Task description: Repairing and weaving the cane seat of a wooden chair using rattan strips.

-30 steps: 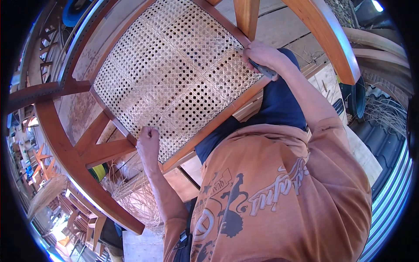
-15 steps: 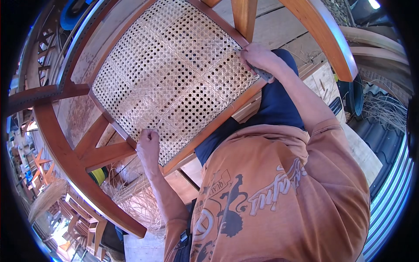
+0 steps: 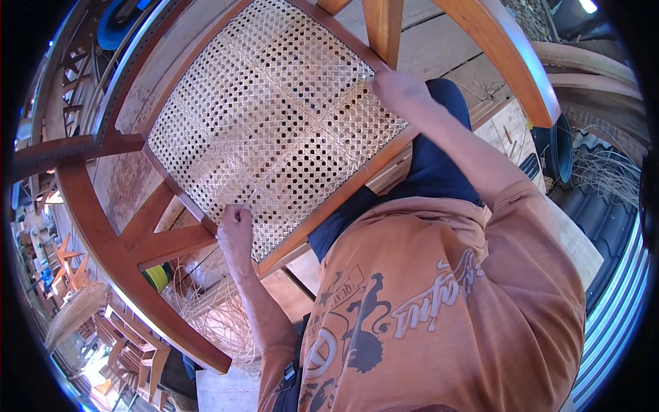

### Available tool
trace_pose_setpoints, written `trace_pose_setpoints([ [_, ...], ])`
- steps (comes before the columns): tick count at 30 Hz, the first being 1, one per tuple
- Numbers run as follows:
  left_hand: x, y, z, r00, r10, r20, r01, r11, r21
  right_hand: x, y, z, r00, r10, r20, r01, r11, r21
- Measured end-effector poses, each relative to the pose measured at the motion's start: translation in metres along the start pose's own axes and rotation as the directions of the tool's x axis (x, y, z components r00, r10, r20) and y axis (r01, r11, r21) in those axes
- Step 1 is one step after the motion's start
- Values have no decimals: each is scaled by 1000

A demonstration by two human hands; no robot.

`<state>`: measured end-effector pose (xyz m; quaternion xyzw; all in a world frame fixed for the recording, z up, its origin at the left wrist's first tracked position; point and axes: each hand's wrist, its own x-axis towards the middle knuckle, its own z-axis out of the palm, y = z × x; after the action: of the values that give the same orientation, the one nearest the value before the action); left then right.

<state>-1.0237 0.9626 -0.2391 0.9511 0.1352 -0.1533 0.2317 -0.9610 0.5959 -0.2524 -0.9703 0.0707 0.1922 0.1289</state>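
Observation:
A woven cane panel (image 3: 274,117) fills the reddish-brown wooden seat frame (image 3: 329,206) of a chair lying in front of me. At the panel's near left corner, my left hand (image 3: 235,230) is closed, thumb and fingers pressed together over the weave. Whatever it pinches is too small to make out. My right hand (image 3: 401,95) is closed at the panel's right corner, against the frame. Motion smears its fingers, and the thing inside them is hidden.
Curved chair legs (image 3: 117,254) flank the seat at left, with another curved wooden part (image 3: 508,48) at upper right. Loose cane strands (image 3: 220,316) lie below the left legs, and another tangle (image 3: 604,172) lies at far right. A dark bucket (image 3: 557,147) stands near it.
My right hand has turned and shifted slightly up and left at the corner; the grey flat tool seen under it before is now hidden. My left hand has barely moved.

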Motion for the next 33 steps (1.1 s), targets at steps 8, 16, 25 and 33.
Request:
trace_pose_setpoints([
  [8, 1, -7, 1, 1000, -6, 9, 6, 1000, 25, -21, 8, -3, 979, 0, -203, -5, 1000, -24],
  [16, 0, -9, 4, 1000, 27, -15, -28, 1000, -9, 25, 38, 7, 777, -455, -435, 467, 880, -85],
  [25, -3, -10, -1, 998, 50, -36, -49, 999, 20, 32, -19, -29, 943, -322, 90, 331, 860, -389],
  [33, 3, -1, -16, 952, 268, 148, -281, 956, 80, 7, -16, -55, 997, -82, -8, 77, 966, -247],
])
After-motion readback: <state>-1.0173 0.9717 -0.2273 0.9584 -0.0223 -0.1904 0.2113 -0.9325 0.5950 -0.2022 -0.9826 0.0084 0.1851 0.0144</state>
